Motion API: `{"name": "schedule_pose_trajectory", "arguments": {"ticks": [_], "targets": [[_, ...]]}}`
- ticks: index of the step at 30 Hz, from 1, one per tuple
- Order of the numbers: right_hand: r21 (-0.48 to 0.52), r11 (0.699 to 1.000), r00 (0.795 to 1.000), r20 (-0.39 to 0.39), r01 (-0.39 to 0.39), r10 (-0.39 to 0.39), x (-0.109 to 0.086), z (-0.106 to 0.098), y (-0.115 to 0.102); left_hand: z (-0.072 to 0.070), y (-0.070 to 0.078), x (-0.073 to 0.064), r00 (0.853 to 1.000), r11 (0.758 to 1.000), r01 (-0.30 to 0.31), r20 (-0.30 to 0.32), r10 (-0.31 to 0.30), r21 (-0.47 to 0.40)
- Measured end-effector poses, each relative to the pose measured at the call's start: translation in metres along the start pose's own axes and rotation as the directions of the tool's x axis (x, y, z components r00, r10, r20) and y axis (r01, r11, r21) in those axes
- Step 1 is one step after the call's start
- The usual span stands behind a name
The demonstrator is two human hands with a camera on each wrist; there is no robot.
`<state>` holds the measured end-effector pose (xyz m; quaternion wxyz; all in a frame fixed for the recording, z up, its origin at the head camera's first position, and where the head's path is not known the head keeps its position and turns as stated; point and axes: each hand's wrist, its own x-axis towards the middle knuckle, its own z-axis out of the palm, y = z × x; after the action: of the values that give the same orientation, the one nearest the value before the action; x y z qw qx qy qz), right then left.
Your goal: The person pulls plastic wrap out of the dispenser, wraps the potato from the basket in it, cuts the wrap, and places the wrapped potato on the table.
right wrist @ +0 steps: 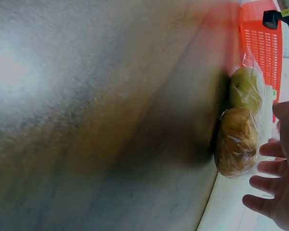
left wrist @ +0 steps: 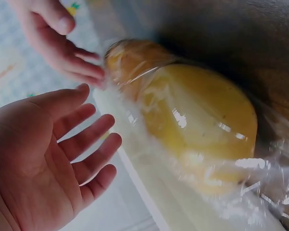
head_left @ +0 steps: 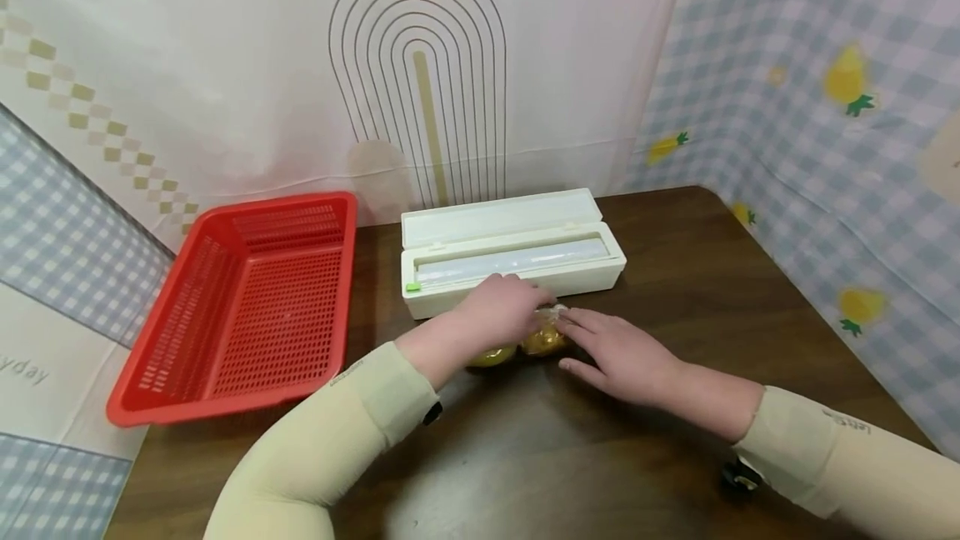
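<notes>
Two rounded pieces of produce lie side by side on the table under clear plastic wrap (left wrist: 279, 175). One is smooth and yellow (left wrist: 202, 120); the other is golden brown (right wrist: 237, 139), and their exact kind is unclear. My left hand (head_left: 501, 311) reaches over them from the left, its fingers loosely bent and holding nothing in the left wrist view. On the other side, my right hand (head_left: 626, 357) has its fingers extended, with the fingertips at the wrap's edge beside the brown piece. Just behind is a white wrap dispenser box (head_left: 588, 280), lid raised, with a roll of film (head_left: 517, 261) inside.
A red plastic basket (head_left: 341, 307) with perforated walls stands on the left of the brown wooden table (head_left: 480, 473). Patterned cloth (head_left: 570, 65) hangs behind the table and along its sides.
</notes>
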<state>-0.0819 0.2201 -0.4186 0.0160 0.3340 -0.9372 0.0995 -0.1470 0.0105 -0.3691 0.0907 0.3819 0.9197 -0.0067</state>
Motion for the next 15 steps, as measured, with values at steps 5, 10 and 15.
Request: {"name": "schedule_pose_trajectory", "arguments": {"ticks": [5,10,15], "targets": [[-0.009,1.000,0.997,-0.072,0.015,-0.015,0.008,-0.001,0.001,-0.009,-0.013,-0.024,0.993,0.990,0.102,-0.044,-0.106,-0.093],[0.000,1.000,0.995,-0.094,0.022,-0.022,0.017,-0.001,0.001,-0.004,-0.027,-0.049,0.972,0.955,0.199,-0.079,-0.220,-0.219],[0.023,0.998,0.988,-0.147,0.054,-0.050,0.027,0.000,-0.002,0.008,-0.037,-0.071,0.939,0.905,0.257,-0.136,-0.317,-0.338]]}}
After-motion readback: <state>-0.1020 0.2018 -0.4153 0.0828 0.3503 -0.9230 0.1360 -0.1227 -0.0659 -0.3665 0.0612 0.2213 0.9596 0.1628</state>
